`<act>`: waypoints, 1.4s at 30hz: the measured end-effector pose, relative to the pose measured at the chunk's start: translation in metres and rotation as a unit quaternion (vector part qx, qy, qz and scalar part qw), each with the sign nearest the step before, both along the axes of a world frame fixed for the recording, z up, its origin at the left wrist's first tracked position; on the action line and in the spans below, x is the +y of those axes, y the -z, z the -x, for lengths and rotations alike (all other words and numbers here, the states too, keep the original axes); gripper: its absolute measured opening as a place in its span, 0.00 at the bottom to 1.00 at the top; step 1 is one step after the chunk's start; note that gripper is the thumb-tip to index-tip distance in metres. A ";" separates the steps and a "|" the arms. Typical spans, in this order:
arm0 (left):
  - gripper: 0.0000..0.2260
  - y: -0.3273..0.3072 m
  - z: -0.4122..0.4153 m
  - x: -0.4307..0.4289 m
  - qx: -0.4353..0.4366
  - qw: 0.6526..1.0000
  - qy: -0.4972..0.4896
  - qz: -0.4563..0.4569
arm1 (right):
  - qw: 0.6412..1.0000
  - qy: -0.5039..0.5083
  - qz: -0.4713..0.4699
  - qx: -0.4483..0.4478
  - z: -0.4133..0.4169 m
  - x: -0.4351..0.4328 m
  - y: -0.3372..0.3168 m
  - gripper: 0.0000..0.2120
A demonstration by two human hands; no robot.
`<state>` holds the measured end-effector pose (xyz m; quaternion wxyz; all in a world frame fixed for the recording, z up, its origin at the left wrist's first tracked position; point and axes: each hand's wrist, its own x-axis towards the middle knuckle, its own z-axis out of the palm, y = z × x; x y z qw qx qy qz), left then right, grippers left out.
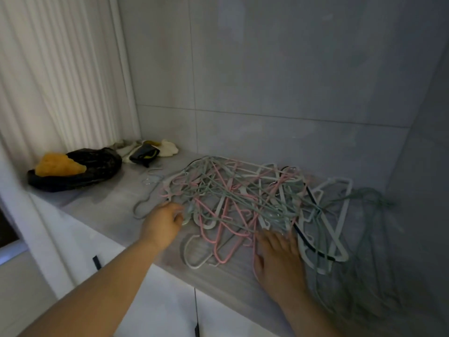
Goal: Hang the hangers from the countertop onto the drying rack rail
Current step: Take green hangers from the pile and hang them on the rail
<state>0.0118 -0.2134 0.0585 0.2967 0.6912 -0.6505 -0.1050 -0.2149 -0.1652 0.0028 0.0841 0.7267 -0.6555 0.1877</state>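
A tangled pile of thin hangers (243,198) in pink, pale green and white lies on the grey countertop (114,207). My left hand (162,223) reaches the pile's left edge, its fingers curled at a pale green hanger there; the grip itself is blurred. My right hand (279,259) lies flat, fingers spread, on the front of the pile over pink and white hangers. A lone grey hanger (145,198) lies just left of the pile. No drying rack rail is in view.
A black bag with something orange in it (75,169) sits at the counter's back left, next to dark and pale cloth items (148,152). A tiled wall (267,81) stands behind, another wall on the right. White cabinet doors (170,300) are below the counter.
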 end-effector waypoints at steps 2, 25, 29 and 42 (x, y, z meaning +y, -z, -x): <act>0.18 -0.004 0.003 -0.024 -0.061 0.998 0.019 -0.007 | 1.000 -0.006 0.024 -0.005 0.001 -0.002 0.001 0.24; 0.20 -0.008 0.084 -0.109 -0.237 0.940 0.238 -0.065 | 0.977 0.011 0.213 -0.015 0.003 -0.019 0.018 0.17; 0.15 -0.006 0.095 -0.116 -0.260 0.924 0.265 -0.095 | 0.972 0.027 0.232 -0.030 0.004 -0.020 0.017 0.18; 0.14 -0.035 0.075 -0.102 -0.359 0.895 0.263 0.000 | 0.950 0.043 0.309 -0.017 0.004 -0.014 0.011 0.16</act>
